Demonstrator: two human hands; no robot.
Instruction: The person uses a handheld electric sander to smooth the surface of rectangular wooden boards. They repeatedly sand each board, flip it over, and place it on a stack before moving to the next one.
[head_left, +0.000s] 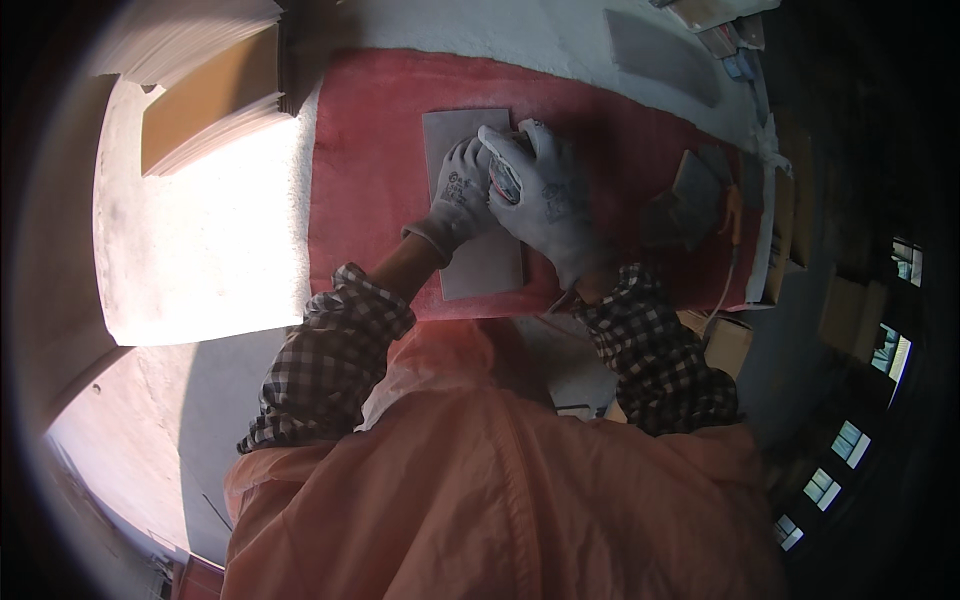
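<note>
A flat grey rectangular panel (481, 266) lies lengthwise on a red-covered worktable (367, 172) in front of me. My right hand (544, 187), in a grey work glove, is wrapped around a hand-held power tool (505, 181), which sits over the panel. Only a dusty part of the tool's body with some red on it shows between the gloves; its underside is hidden. My left hand (459, 187), gloved the same way, is over the panel against the tool's left side, fingers bent. Whether it grips the tool or presses on the panel cannot be made out.
An orange air blow gun (733, 214) with a hose lies at the right, beside several dark flat pieces (690, 195). Stacked brown sheets (217, 97) stand at the upper left. Cardboard boxes (724, 341) are below the table's right edge. A grey panel (660, 60) lies beyond the red cover.
</note>
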